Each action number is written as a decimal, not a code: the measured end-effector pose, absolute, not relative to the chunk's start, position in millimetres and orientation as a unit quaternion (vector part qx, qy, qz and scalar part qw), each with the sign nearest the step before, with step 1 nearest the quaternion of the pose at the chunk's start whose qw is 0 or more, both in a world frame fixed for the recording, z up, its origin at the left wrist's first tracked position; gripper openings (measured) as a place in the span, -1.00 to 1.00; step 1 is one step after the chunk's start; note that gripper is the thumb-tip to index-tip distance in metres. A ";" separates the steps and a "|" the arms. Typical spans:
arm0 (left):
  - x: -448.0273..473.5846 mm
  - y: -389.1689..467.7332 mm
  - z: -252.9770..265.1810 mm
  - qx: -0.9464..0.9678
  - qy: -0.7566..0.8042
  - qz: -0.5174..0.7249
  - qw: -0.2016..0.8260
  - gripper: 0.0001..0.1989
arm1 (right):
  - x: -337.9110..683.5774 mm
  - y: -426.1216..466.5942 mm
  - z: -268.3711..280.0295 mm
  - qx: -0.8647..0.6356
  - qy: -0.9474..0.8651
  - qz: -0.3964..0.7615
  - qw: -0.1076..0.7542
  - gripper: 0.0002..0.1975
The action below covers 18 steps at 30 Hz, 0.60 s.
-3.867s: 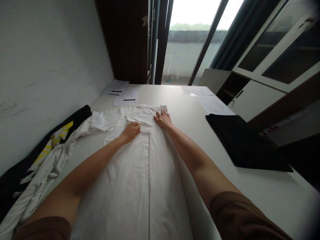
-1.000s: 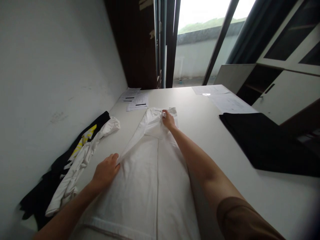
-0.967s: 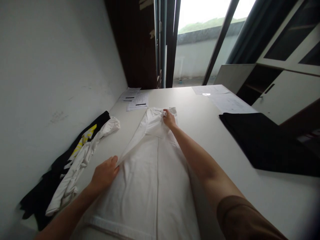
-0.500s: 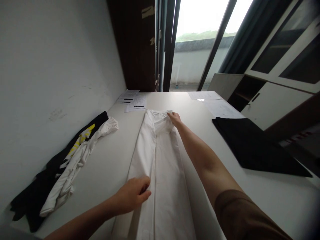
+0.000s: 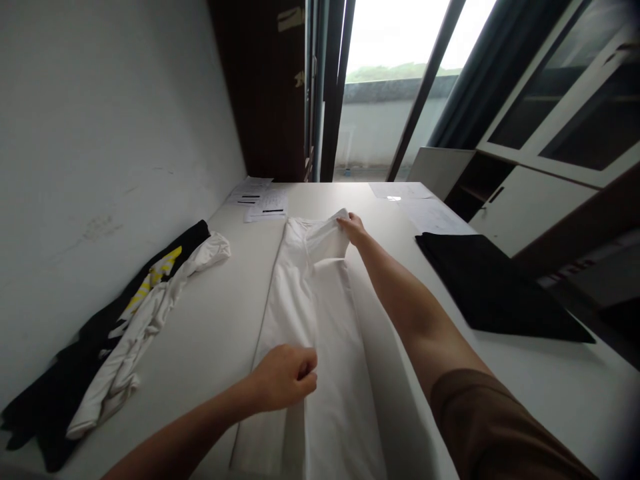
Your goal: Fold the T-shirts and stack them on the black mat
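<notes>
A pair of white trousers lies lengthwise in front of me on the white table, its waist end far from me. At that far end my right hand pinches the right corner of the waist and holds the cloth up a little off the tabletop. Closer to me, my left hand has its fingers curled closed over the middle of the trousers, on a long fold of the cloth. The fingertips of the left hand are partly hidden.
Black, white and yellow clothes lie along the wall on the left. A folded black cloth is at the right edge. Paper sheets lie at the far left, with more sheets at the far right.
My right hand has raised the waist corner slightly, opening the cloth there. My left hand has moved a little right, drawing the fold along. The view has shifted slightly.
</notes>
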<state>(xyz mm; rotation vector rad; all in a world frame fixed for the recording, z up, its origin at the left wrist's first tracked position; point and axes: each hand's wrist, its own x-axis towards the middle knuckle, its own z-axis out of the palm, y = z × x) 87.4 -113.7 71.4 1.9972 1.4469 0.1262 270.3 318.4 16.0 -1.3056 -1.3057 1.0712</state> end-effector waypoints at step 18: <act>65.1 -41.1 44.7 0.824 0.490 0.181 0.221 -0.91 | 294.9 292.4 -29.2 -0.557 -0.666 0.322 0.377 -0.28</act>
